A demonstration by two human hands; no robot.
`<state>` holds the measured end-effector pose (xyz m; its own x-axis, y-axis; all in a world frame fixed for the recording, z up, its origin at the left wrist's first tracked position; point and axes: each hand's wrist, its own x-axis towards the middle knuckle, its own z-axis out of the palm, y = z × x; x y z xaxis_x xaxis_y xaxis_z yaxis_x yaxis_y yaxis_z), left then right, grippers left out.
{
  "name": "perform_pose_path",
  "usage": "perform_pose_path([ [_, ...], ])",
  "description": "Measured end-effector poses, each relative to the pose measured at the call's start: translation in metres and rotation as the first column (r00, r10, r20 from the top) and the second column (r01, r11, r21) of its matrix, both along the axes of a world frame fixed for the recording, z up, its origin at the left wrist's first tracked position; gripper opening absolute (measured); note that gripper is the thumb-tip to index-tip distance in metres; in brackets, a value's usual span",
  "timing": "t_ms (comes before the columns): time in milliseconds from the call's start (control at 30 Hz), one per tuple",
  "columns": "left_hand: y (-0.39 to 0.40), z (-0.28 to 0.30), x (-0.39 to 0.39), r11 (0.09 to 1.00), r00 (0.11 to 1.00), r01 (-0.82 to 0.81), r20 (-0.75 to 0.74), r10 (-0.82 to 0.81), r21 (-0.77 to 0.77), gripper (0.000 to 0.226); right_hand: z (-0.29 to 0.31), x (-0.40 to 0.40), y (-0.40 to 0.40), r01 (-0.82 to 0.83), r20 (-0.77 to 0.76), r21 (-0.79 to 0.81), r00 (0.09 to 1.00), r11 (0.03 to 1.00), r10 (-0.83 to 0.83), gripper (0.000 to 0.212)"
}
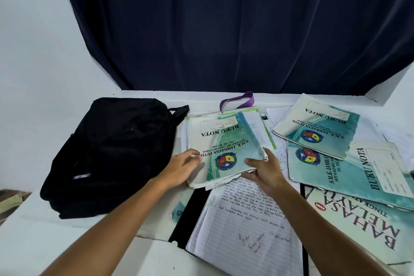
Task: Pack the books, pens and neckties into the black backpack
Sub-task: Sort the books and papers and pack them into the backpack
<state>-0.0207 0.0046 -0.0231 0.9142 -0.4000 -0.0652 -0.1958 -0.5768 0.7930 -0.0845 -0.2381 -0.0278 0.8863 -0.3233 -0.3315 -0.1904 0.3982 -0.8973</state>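
Observation:
The black backpack (pixel 109 154) lies flat and closed on the left of the white table. Right of it is a worn teal "Buku Nota" notebook (pixel 226 143) on a small stack of books. My left hand (pixel 181 168) grips the stack's near left edge, thumb on the cover. My right hand (pixel 264 170) grips its near right corner, thumb on top and fingers underneath. Two more teal notebooks (pixel 318 123) (pixel 358 177) overlap at the right. No pens or neckties can be made out.
An open lined notebook with handwriting (pixel 242 231) lies near me on a black folder. A "Bahasa Melayu" textbook (pixel 367 231) is at the lower right. A purple strap (pixel 237 100) sits behind the stack. A dark curtain (pixel 224 29) hangs behind the table.

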Motion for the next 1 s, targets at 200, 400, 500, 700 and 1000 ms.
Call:
perform_pose_path([
  [200, 0.007, 0.027, 0.019, 0.989, 0.978, -0.090, 0.174, 0.110, -0.120, 0.025, 0.024, -0.002, -0.042, -0.087, 0.035, 0.113, 0.996, 0.990, 0.084, 0.042],
  [400, 0.007, 0.071, 0.047, 0.971, 0.975, -0.163, 0.125, 0.186, -0.178, 0.033, 0.061, -0.028, -0.108, -0.326, 0.115, 0.094, 0.942, 0.941, 0.315, 0.079],
  [500, -0.003, 0.079, 0.044, 0.940, 0.960, -0.110, -0.281, 0.017, -0.322, 0.041, 0.070, -0.033, -0.130, -0.431, 0.079, 0.068, 0.901, 0.900, 0.426, 0.078],
  [700, -0.003, 0.035, 0.029, 0.920, 0.881, 0.019, -0.429, -0.200, -0.391, 0.077, 0.063, -0.039, -0.134, -0.665, -0.086, 0.024, 0.743, 0.747, 0.664, 0.063],
  [1000, 0.017, -0.003, 0.017, 0.986, 0.849, 0.031, -0.515, -0.113, -0.165, 0.057, 0.019, -0.028, -0.122, -0.775, -0.295, 0.027, 0.597, 0.631, 0.746, 0.066],
])
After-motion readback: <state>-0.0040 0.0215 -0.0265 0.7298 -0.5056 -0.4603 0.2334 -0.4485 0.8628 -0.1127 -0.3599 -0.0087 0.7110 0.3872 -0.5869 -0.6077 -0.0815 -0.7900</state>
